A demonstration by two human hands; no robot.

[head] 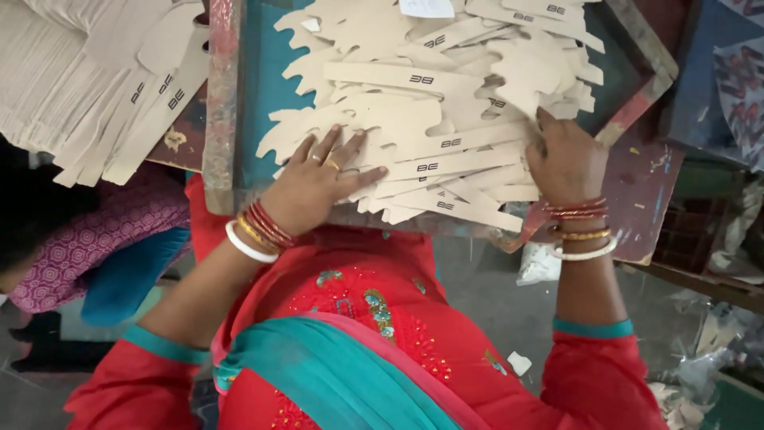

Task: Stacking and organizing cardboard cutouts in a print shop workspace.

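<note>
A loose heap of beige cut-out cardboard pieces (446,103) with small dark printed marks lies on a teal tray with a worn wooden frame (220,103). My left hand (314,185), with rings and bangles at the wrist, rests flat with fingers spread on the heap's near left side. My right hand (563,159), also bangled, presses on the heap's right edge, its fingers tucked among the pieces. Neither hand lifts a piece.
A second stack of the same beige pieces (103,80) lies at the upper left. Another person in pink patterned cloth (95,239) sits at the left. A dark red board (641,199) and paper scraps (700,374) lie to the right.
</note>
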